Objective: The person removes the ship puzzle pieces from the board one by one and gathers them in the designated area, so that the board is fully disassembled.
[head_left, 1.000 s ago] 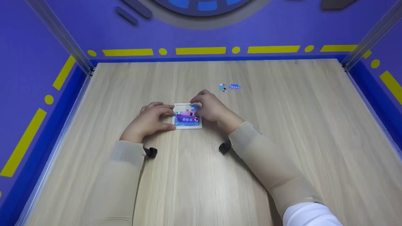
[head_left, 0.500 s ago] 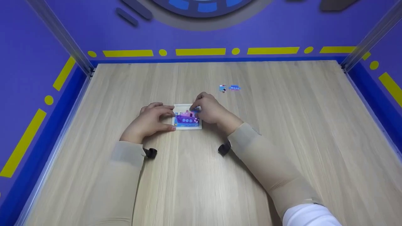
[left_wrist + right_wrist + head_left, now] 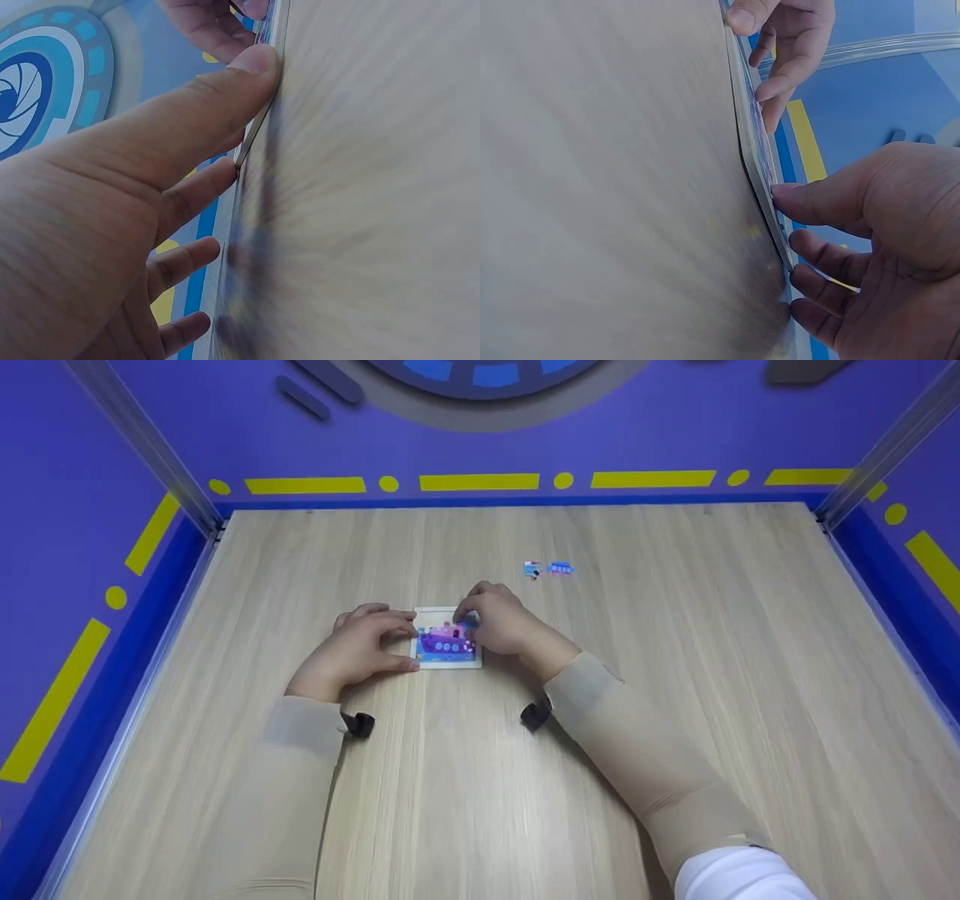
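A small white-framed jigsaw puzzle tray (image 3: 448, 665) lies flat on the table, its picture a purple and pink ship on blue water. My left hand (image 3: 358, 649) holds the tray's left side, thumb at the near corner and fingers toward the far one. Over the tray's right part, my right hand (image 3: 501, 619) has its curled thumb and index finger on a blue puzzle piece (image 3: 471, 622), mostly hidden beneath them. In the right wrist view the thumb (image 3: 791, 201) touches the puzzle's surface, with other fingertips by the tray's edge. Bare white tray bottom (image 3: 433, 617) shows at the far left.
Two loose puzzle pieces lie beyond the right hand: one white and blue piece (image 3: 532, 570) and one blue and pink piece (image 3: 561, 568). The wood-grain table (image 3: 465, 780) is bordered by blue-purple walls (image 3: 480, 450) with yellow stripes.
My right hand has drawn slightly nearer and its index fingertip has come down from the tray's far edge onto the puzzle. The left hand keeps its place on the tray.
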`<state>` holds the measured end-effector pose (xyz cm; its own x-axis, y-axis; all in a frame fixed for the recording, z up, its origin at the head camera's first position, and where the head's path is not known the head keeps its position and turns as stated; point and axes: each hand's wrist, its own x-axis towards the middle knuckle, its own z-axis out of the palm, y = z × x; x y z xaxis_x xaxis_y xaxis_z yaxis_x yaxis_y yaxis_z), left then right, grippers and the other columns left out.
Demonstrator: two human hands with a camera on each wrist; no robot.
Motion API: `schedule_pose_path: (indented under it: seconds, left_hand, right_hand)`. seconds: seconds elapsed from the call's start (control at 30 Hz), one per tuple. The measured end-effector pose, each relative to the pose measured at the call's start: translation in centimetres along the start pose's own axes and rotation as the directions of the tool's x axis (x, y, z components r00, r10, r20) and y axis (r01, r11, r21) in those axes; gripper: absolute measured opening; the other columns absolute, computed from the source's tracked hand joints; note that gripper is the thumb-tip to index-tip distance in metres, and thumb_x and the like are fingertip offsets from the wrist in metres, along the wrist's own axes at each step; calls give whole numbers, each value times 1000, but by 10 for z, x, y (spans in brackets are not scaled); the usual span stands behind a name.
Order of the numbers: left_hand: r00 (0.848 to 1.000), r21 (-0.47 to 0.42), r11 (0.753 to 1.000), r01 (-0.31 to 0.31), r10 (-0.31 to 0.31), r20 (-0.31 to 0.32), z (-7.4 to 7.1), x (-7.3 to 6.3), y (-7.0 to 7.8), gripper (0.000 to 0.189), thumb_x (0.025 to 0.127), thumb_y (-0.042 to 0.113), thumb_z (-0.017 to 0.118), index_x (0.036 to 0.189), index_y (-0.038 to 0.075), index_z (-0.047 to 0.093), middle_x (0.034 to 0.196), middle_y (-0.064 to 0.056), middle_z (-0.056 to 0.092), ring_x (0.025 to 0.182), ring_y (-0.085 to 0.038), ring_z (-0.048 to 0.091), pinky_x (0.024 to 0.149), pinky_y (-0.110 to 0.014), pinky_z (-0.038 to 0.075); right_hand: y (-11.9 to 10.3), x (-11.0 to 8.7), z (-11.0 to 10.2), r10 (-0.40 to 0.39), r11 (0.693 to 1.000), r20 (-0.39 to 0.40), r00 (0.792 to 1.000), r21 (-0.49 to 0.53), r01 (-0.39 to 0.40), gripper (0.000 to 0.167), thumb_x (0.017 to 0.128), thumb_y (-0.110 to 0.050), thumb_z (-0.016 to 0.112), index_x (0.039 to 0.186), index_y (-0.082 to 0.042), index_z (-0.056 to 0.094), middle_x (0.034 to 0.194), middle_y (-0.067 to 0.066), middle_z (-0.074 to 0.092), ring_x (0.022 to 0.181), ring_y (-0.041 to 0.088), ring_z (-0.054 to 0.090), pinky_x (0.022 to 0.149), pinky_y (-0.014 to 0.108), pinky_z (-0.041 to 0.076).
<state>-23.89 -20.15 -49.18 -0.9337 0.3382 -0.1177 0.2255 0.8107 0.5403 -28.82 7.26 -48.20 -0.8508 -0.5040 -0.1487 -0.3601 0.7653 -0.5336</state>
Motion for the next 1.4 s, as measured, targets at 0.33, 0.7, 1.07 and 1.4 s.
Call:
schedule_pose_path:
  seconds: [0.33,0.7,1.07,1.4]
  left_hand:
    - [1000,-3,1000,9,-9,-2,1,0,1,51,91,42,96,136,23,80,172,2,59,172,-37,32,140,-64,14]
    - [1000,-3,1000,-5,5,11,-1,-1,0,56,90,43,96,139,21,79,173,0,58,172,-38,33,139,-63,16]
    - [1000,-18,1000,13,-13,9,0,0,0,54,91,42,96,138,24,79,174,4,58,172,-36,31,140,-63,15]
    - [1000,-22,1000,17,-16,7,0,-2,1,53,91,42,96,138,24,80,174,5,57,173,-36,31,140,-64,15]
  right_hand:
    - [1,4,1,10,1000,-1,1000,-7,-10,29,104,-11,78,132,-15,83,156,13,62,146,38,55,130,55,44]
    - [1,5,0,15,1000,20,1000,7,-15,29,103,-9,77,131,-15,82,155,10,63,146,37,52,132,57,38]
    - [4,6,-2,4,1000,33,999,14,-4,29,103,-8,77,130,-18,85,149,8,64,148,33,51,130,54,44]
    - [6,7,-3,-21,999,60,998,30,20,30,105,-5,74,132,-16,81,150,8,63,143,33,51,125,54,47]
